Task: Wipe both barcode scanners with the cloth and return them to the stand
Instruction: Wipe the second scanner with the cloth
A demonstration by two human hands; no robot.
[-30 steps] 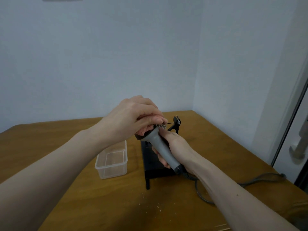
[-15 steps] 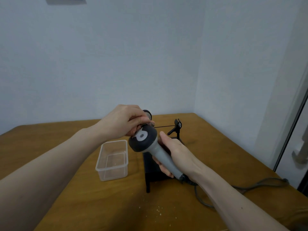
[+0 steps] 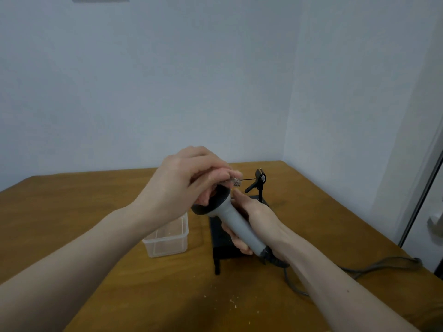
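A grey scanner (image 3: pixel 236 224) is held by its handle in the right hand (image 3: pixel 257 220), above the black stand (image 3: pixel 224 245). Its dark head is covered by the left hand (image 3: pixel 184 185), in which a cloth (image 3: pixel 235 181) is pinched. A clear box (image 3: pixel 167 238) is seen left of the stand, away from the table's (image 3: pixel 96 200) edges.

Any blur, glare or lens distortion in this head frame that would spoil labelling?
Head view: light is soft and even, no glare; the left hand over the scanner head is slightly smeared, so the cloth is barely readable; the wide lens bends the door frame at right.
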